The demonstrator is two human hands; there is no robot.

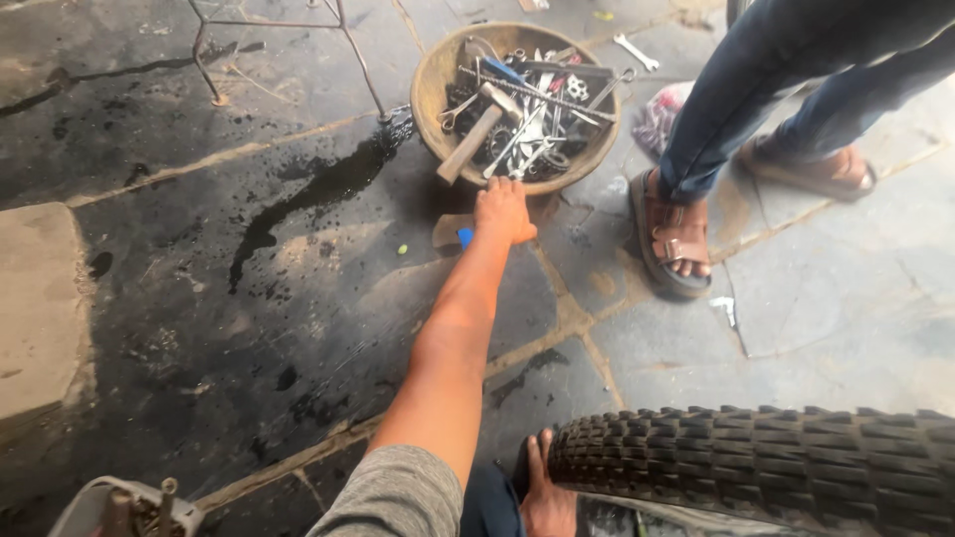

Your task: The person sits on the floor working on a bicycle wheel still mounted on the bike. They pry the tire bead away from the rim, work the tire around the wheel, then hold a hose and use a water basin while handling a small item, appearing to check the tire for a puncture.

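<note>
Reaching out with the left hand (503,211), fingers curled down on a small blue-tipped thing (464,237) on the stone floor (298,298), just below the tool basin (430,85). Looks like the picking-up step; next it needs a firm pinch and a lift. The right hand (545,489) rests open beside the knobby tyre (766,457) (thumb hidden). No labels readable; a patterned pinkish bag (659,117) lies by someone's sandalled feet (676,239).

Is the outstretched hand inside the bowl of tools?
No, the left hand is on the ground just in front of the tool bowl, over a small blue object.
</note>
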